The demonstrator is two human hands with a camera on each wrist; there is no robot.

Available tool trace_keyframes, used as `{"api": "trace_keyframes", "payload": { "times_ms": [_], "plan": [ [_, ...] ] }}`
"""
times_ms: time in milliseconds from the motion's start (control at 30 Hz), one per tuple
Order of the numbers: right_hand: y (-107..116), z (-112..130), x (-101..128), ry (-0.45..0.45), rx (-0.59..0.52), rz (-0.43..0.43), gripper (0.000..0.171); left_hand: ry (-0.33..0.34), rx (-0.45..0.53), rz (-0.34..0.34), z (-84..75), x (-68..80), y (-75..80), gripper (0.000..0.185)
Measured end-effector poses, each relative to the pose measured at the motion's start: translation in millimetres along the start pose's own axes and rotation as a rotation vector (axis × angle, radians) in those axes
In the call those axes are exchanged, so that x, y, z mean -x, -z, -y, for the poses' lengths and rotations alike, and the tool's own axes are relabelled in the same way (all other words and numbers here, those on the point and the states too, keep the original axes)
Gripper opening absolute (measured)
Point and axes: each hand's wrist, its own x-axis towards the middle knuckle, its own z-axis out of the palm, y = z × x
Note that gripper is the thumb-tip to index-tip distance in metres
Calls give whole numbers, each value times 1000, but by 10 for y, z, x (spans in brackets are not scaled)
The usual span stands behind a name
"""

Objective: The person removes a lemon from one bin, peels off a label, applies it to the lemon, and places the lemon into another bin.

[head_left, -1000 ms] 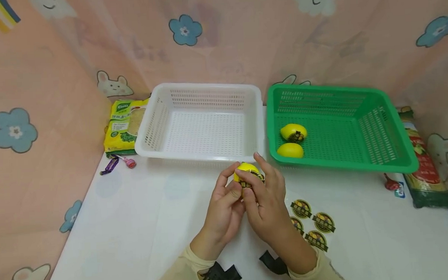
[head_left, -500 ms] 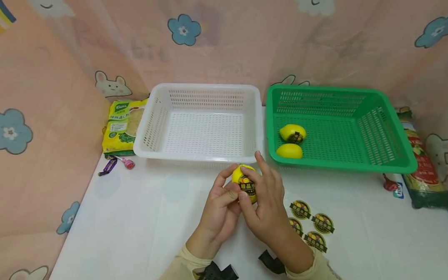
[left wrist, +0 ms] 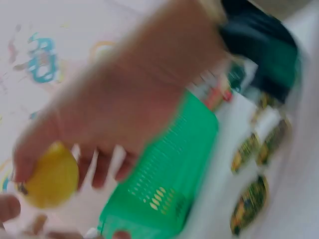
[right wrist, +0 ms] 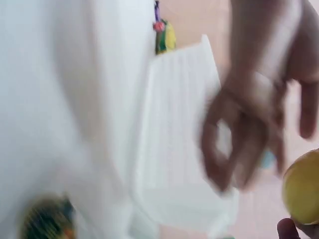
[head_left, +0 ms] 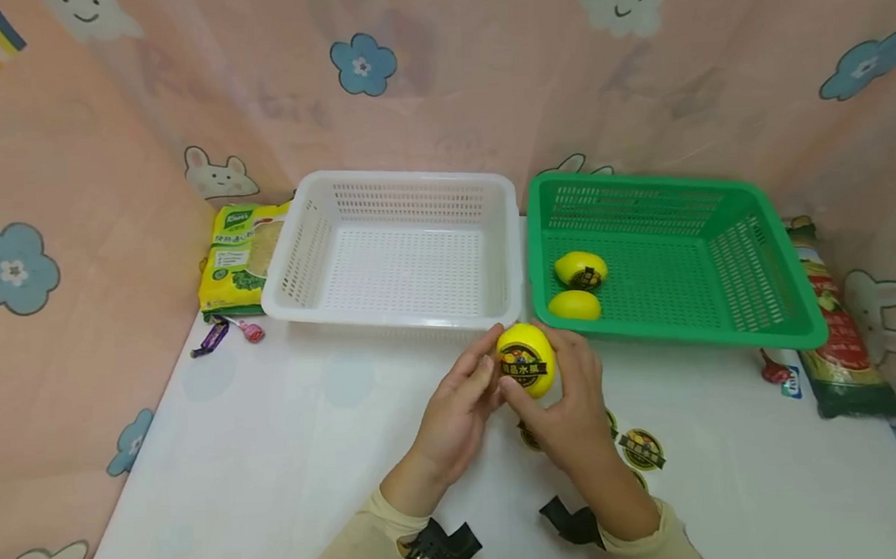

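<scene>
Lemon [head_left: 526, 359] sits between both hands just in front of the gap between the two baskets, held above the table [head_left: 290, 453]; I see its round black-and-gold sticker [head_left: 523, 367] facing the head camera. My right hand [head_left: 569, 399] grasps the lemon from the right and below, thumb curled onto its lower left edge beside the sticker and fingers wrapped behind it. My left hand [head_left: 457, 408] touches the lemon's left side with its fingertips, the fingers lightly bent rather than clenched; whether they truly pinch the fruit I cannot tell. In the left wrist view, which is blurred, the lemon [left wrist: 49, 177] shows at the tips of the left hand [left wrist: 124, 109] with the green basket [left wrist: 172, 174] beyond it. The right wrist view is also blurred and shows only an edge of the lemon [right wrist: 303, 186] and the white basket [right wrist: 179, 129]. From the head camera, the white basket [head_left: 297, 261] stands left of the green basket [head_left: 781, 332], the two just beside each other. Two more lemons [head_left: 578, 286] lie in the green basket's near left corner, touching or nearly so. Loose stickers [head_left: 641, 449] lie on the table just right of my right wrist, partly hidden by it. A yellow packet [head_left: 238, 259] rests left of the white basket, with two small sweets [head_left: 228, 332] in front of it, and a long packet [head_left: 836, 329] lies right of the green basket.
</scene>
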Motion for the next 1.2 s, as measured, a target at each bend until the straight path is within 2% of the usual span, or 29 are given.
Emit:
{"api": "trace_keyframes", "payload": {
  "times_ms": [67,133,167,233,333,433,467,533,600,667,800,1033,1133,1200],
  "plan": [
    [201,-7,-91,-98,29,-24,74,-28,-176,-66,57,-5,9,45],
    [457,-39,-245,-206,108,-16,78,-44,-391,-143,116,13,25,38],
    [591,-74,-342,-250,155,-9,80,-57,-497,-164,140,28,32,34],
    [837,-185,-564,-291,252,16,84,-95,-735,-155,188,56,50,28],
    [1104,-385,-882,-314,389,110,88,-184,-1156,-52,260,78,79,28],
    [1231,-558,-1135,-309,493,256,83,-243,-1538,85,355,73,103,35],
    [1250,-604,-1202,-312,529,310,82,-241,-1635,128,388,76,109,38],
    [1256,-675,-1312,-329,578,405,80,-208,-1768,196,446,87,113,43],
    [1244,-720,-1399,-359,612,498,79,-175,-1851,233,490,113,111,48],
    [1226,-746,-1463,-389,641,576,82,-149,-1887,249,516,154,98,51],
    [1197,-765,-1522,-431,636,642,81,-137,-1908,253,535,244,55,53],
    [1190,-791,-1512,-446,628,615,82,-165,-1939,246,551,318,36,54],
    [1192,-807,-1458,-451,624,551,81,-174,-1944,239,552,333,46,54],
    [1179,-817,-1384,-424,618,470,79,-180,-1931,231,547,348,62,54]
  ]
}}
